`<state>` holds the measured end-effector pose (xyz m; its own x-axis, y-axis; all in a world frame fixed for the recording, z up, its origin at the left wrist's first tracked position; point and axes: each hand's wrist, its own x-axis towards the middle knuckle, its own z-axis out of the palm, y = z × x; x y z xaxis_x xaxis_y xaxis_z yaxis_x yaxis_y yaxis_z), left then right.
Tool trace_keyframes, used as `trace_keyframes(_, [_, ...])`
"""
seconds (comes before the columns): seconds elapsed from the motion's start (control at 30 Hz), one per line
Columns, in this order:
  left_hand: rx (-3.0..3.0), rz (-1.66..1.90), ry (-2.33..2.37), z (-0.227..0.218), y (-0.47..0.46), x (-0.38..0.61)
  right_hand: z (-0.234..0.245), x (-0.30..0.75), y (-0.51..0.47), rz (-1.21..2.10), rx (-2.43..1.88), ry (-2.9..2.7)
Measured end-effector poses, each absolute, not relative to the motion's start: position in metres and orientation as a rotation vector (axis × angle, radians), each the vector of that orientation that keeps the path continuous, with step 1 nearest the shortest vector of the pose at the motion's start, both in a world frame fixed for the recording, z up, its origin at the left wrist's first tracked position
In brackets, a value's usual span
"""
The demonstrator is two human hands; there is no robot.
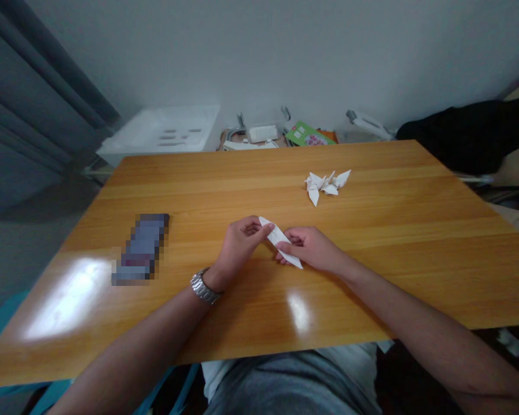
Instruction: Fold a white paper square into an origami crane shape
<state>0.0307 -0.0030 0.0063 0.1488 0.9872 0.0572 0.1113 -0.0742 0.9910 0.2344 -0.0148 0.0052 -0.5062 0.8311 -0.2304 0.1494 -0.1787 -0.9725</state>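
A narrow strip of folded white paper (pixel 275 235) slants between my two hands over the wooden table. My left hand (pixel 242 239), with a metal watch on its wrist, pinches the paper's upper end between thumb and fingers. Lower down the strip, my right hand (pixel 309 248) grips it with the thumb on top and fingers beneath. The paper's lower tip sticks out past my right thumb. Some fingers of both hands are partly hidden. Beyond my hands lie several folded white paper pieces (pixel 324 185) with pointed wings, close together.
The wooden table (pixel 190 190) spans the view. A pixelated, phone-like object (pixel 142 248) lies at its left. Behind the far edge are a white plastic tray (pixel 177 124), a green packet (pixel 307 135) and cables. Black cloth (pixel 462 129) is at the right, a grey curtain (pixel 34 86) at the left.
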Motion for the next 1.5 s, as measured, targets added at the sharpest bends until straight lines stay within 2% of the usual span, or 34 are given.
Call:
trace_keyframes(0.23, [1.349,0.931,0.980,0.007,-0.005,0.032,0.000,0.238,-0.013,1.722,-1.123,-1.591])
trace_keyframes(0.77, [1.350,1.071,1.111,0.008,0.003,0.023,0.014,0.234,-0.014,1.865,-1.127,-1.462])
trace_keyframes(1.13, [1.405,1.024,1.158,0.003,0.007,0.022,0.010,0.238,-0.011,1.930,-1.138,-1.435])
trace_keyframes(1.33, [1.641,1.113,1.222,-0.007,0.011,0.018,0.001,0.241,-0.004,1.902,-1.196,-1.389])
trace_keyframes(1.4, [1.851,1.185,1.314,-0.007,0.011,0.016,-0.001,0.243,-0.003,1.891,-1.215,-1.363])
trace_keyframes(1.5, [2.237,1.107,1.325,-0.002,0.007,0.015,-0.001,0.244,-0.002,1.872,-1.248,-1.337])
